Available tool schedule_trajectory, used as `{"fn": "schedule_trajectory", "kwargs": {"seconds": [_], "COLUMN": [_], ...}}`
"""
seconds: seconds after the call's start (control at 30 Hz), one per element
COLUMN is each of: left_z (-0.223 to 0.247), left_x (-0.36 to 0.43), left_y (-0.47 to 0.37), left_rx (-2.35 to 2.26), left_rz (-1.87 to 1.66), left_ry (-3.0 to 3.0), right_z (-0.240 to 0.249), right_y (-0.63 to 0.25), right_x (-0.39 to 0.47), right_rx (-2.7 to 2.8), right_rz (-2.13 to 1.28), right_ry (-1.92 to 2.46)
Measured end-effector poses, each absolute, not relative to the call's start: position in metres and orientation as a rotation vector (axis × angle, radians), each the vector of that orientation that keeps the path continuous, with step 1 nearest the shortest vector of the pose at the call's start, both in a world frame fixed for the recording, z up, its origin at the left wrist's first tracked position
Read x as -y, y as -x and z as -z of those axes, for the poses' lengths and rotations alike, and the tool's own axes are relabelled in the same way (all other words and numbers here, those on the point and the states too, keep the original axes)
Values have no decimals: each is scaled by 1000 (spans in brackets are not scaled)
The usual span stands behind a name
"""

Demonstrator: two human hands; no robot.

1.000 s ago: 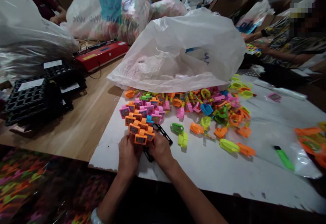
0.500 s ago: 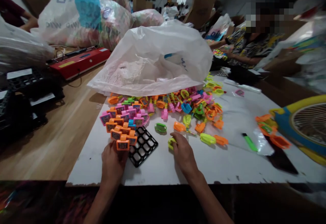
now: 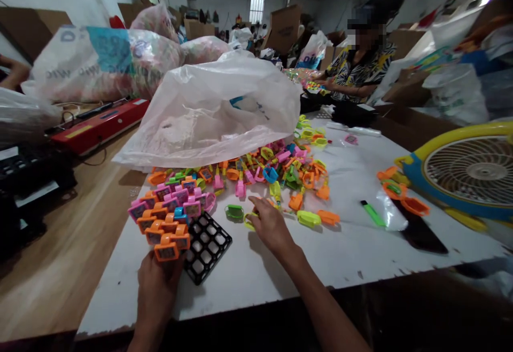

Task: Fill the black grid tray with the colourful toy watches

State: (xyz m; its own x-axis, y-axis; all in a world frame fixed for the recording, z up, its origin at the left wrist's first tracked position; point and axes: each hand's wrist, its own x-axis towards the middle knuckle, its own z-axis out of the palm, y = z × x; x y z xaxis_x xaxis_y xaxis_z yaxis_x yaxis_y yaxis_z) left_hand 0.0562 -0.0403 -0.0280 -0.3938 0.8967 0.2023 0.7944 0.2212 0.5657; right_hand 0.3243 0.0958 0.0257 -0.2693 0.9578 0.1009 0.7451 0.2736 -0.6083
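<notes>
A black grid tray (image 3: 206, 245) lies on the white table. Its left part carries rows of orange, pink and blue toy watches (image 3: 166, 248). My left hand (image 3: 156, 282) grips the near left edge of the tray, its fingertips partly hidden by the orange pieces. My right hand (image 3: 270, 224) has its fingers apart over the table, beside a yellow-green band (image 3: 249, 222), with nothing visibly held. A green band (image 3: 234, 211) lies between the tray and my right hand. Beyond is a mixed heap of coloured toy watches (image 3: 280, 167).
A large translucent bag (image 3: 224, 109) stands behind the heap. To the right are a green cutter (image 3: 372, 213), a dark phone (image 3: 425, 232) and a yellow-blue fan (image 3: 476, 173). A red device (image 3: 100, 126) and black trays (image 3: 36, 189) sit left. A person (image 3: 355, 74) sits farther back.
The view has turned, shifting the scene left and down. My right hand has moved slightly forward, its fingers spread, and now mostly covers an orange band. My left hand stays at the tray.
</notes>
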Motion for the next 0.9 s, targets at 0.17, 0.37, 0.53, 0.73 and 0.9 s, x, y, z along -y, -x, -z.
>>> {"fn": "schedule_trajectory", "kwargs": {"seconds": [0.17, 0.37, 0.53, 0.73, 0.9], "left_z": [23, 19, 22, 25, 21], "left_x": [42, 41, 41, 40, 37], "left_y": [-60, -64, -61, -56, -59], "left_rx": [-2354, -2392, -2445, -2401, -2385], "left_rz": [-816, -733, -669, -705, -775], "left_ry": [-1659, -1700, -1683, -1701, -1634], "right_z": [-24, -5, -16, -27, 0], "right_y": [-302, -320, -350, -452, -505], "right_x": [-97, -93, -72, -62, -48], "right_rx": [2134, 2146, 2234, 1862, 2032], "right_rz": [-769, -642, -530, -197, -97], "right_ry": [1498, 1222, 1068, 1361, 1435]}}
